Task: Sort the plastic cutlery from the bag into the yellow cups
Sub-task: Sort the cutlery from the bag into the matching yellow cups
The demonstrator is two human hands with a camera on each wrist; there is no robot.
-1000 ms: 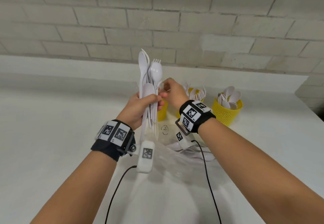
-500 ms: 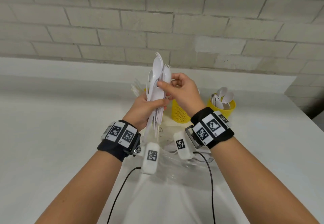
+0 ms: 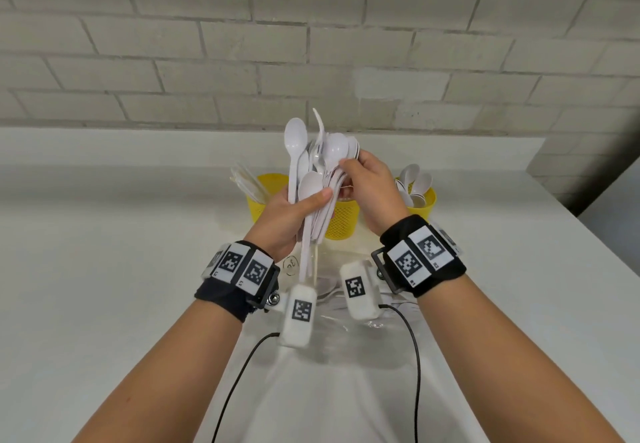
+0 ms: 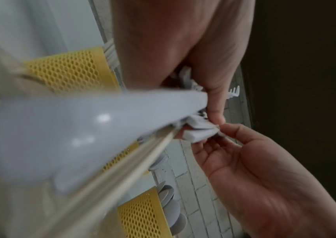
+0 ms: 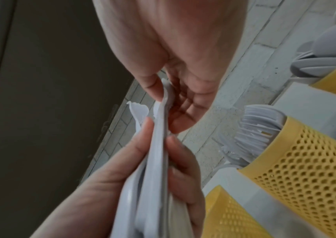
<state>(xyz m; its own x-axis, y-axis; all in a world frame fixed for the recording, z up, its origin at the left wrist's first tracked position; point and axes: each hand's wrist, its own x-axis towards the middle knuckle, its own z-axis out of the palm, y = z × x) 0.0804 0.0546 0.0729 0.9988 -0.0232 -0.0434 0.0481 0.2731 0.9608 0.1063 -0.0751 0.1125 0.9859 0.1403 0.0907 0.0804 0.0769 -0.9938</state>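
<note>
My left hand (image 3: 294, 210) grips a bundle of white plastic cutlery (image 3: 311, 172) upright above the table, mostly spoons with a fork among them. My right hand (image 3: 367, 186) pinches one white piece near the top of the bundle (image 5: 166, 96); the thumb presses it against the fingers. Three yellow perforated cups stand behind: the left cup (image 3: 263, 193) holds knives, the middle cup (image 3: 343, 217) holds forks (image 5: 250, 133), the right cup (image 3: 422, 200) holds spoons. The clear plastic bag (image 3: 346, 331) lies on the table below my wrists with some cutlery inside.
A white table (image 3: 104, 269) runs to a low white ledge under a pale brick wall (image 3: 311, 44). The table's right edge (image 3: 588, 220) drops off beside a dark gap. Black cables trail from both wrist cameras toward me.
The bundle has fanned out, with one spoon standing apart at the left. My right hand has slid up to the top of the bundle and now pinches a piece there. The view has tilted.
</note>
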